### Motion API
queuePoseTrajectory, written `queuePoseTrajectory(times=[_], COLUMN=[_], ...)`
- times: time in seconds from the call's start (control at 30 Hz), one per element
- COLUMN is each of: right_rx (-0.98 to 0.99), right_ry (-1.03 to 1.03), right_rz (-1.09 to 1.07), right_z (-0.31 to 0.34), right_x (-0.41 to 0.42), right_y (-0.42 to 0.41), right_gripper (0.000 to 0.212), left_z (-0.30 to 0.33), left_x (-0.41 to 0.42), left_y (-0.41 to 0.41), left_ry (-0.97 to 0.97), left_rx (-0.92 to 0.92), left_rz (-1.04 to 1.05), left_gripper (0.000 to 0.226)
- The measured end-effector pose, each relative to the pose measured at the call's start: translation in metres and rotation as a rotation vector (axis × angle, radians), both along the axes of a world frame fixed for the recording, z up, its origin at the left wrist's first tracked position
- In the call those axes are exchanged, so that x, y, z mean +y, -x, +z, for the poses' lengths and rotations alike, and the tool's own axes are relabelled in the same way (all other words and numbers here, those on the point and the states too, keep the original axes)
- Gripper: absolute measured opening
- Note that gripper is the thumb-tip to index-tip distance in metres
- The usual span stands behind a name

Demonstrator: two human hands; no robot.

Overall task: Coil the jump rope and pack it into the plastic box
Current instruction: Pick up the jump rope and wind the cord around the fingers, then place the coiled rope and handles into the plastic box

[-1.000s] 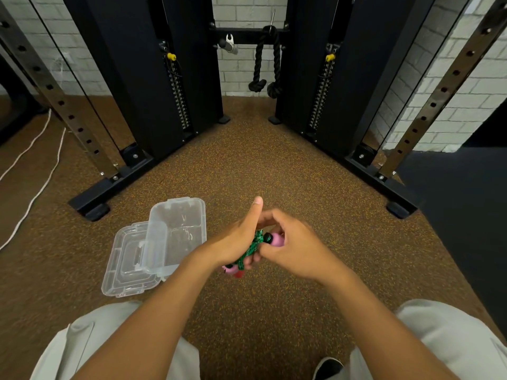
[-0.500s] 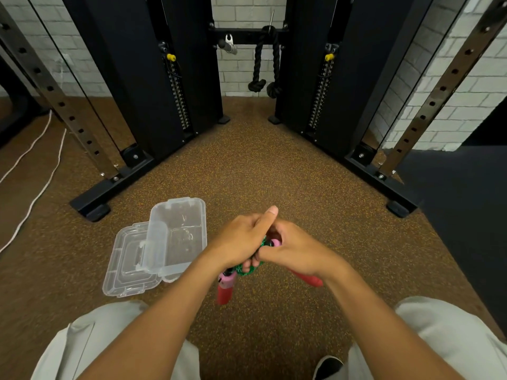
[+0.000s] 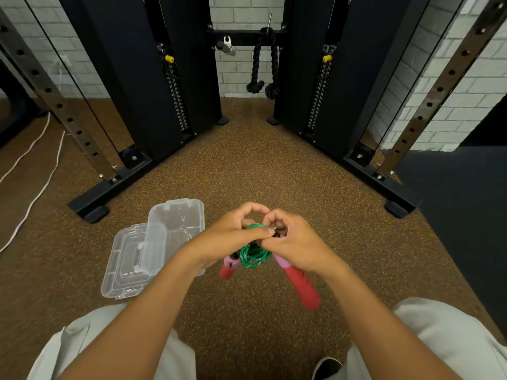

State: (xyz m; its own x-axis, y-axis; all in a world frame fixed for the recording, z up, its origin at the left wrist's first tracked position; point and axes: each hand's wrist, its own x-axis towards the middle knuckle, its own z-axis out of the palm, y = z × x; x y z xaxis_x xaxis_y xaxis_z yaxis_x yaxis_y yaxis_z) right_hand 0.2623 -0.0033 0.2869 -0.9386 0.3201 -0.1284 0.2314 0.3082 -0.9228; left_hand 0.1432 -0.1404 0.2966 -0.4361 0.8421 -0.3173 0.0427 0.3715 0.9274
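The jump rope (image 3: 253,255) is a green braided cord gathered into a small coil, with two pink-and-red handles; one handle (image 3: 300,285) hangs down to the right, the other (image 3: 229,268) to the left. My left hand (image 3: 233,234) and my right hand (image 3: 295,238) meet above the coil, and the fingers of both pinch the cord at its top. The clear plastic box (image 3: 175,229) lies open on the floor to the left of my hands, with its lid (image 3: 123,264) beside it.
A black cable machine stands ahead with base feet on the left (image 3: 90,211) and right (image 3: 397,208). A black rope attachment (image 3: 263,64) hangs at the back. White cord (image 3: 35,193) runs along the floor at far left. My knees frame the bottom.
Both handles have dropped out from under my hands and now hang below the coil. My left index finger, pointing up before, has curled down onto the cord.
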Motion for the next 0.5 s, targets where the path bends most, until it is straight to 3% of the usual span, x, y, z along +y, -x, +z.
queuePoseTrajectory(times=[0.17,0.33,0.5], right_rx=[0.026,0.025,0.0], right_ry=[0.084,0.075,0.171], right_rz=[0.003,-0.031,0.035], right_z=[-0.001,-0.007,-0.007], right_x=[0.006,0.004,0.008], right_y=[0.002,0.006,0.004], right_gripper=[0.018,0.018,0.037], left_z=[0.011,0.008,0.014], left_x=[-0.016,-0.015,-0.022], left_y=[0.016,0.012,0.022], left_ry=[-0.093,-0.033,-0.057], left_rx=[-0.181,0.103,0.162], left_rz=[-0.091,-0.038,0.052], left_gripper=[0.071,0.068,0.061])
